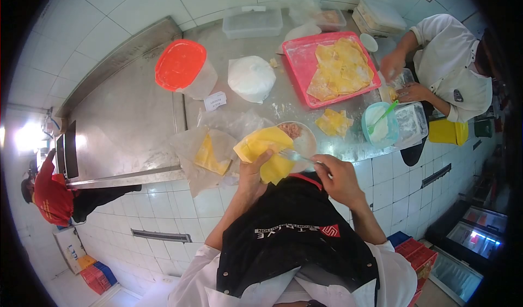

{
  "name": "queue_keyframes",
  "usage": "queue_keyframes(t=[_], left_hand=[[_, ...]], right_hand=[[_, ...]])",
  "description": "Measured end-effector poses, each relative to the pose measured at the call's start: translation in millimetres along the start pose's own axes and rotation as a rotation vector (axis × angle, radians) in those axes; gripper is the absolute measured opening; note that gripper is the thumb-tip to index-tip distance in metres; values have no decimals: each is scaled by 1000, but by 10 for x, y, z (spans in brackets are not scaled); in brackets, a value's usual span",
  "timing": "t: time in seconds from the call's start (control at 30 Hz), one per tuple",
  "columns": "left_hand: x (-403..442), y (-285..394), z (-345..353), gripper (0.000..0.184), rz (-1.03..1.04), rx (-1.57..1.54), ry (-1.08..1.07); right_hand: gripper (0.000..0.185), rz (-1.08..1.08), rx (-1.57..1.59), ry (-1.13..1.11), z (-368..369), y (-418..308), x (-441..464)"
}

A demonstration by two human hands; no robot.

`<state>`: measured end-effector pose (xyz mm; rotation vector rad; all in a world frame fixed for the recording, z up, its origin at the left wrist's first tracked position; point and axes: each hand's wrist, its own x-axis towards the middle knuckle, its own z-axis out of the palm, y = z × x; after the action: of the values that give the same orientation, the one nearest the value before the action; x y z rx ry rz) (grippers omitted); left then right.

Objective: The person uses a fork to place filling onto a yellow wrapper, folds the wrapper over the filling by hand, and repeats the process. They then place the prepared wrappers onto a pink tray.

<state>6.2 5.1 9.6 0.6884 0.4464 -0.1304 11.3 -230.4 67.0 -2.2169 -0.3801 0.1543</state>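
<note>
My left hand (255, 168) holds yellow dough sheets (265, 144) that hang over its fingers, near the counter's front edge. In my right hand (336, 177) is a metal utensil (297, 155), its tip touching the dough. Just behind them stands a white bowl (309, 142) with pinkish filling (291, 130). More yellow sheets (210, 157) lie in clear plastic (188, 149) to the left. A floury yellow piece (334, 123) rests on the counter right of the bowl.
On the steel counter (128, 116) are a red-lidded tub (182, 64), a white bag (251, 79), a pink tray (299, 73) of dough pieces and a light-blue bowl (377, 132). A co-worker (455, 62) works at the right; another person (54, 195) is far left.
</note>
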Motion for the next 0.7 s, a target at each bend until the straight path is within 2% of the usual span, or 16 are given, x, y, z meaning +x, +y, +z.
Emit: queue_keyframes(t=[0.17, 0.27, 0.33, 0.43, 0.53, 0.63, 0.7], left_hand=[[22, 111, 7, 49, 25, 19, 28], [23, 96, 24, 48, 23, 71, -2], [23, 50, 33, 47, 17, 72, -11], [10, -39, -18, 44, -7, 34, -3], [68, -131, -193, 43, -82, -33, 1], [109, -81, -308, 48, -174, -151, -46], [97, -12, -286, 51, -187, -217, -88]], right_hand=[[25, 194, -36, -252, -436, 106, 5], [30, 42, -146, -158, -237, -38, 214], [30, -145, 85, 117, 91, -267, 428], [28, -393, -74, 264, 493, -173, 713], [27, -459, -143, 236, 556, -156, 772], [24, -131, 13, -22, 414, -196, 811], [23, -90, 183, -20, 175, -288, 916]])
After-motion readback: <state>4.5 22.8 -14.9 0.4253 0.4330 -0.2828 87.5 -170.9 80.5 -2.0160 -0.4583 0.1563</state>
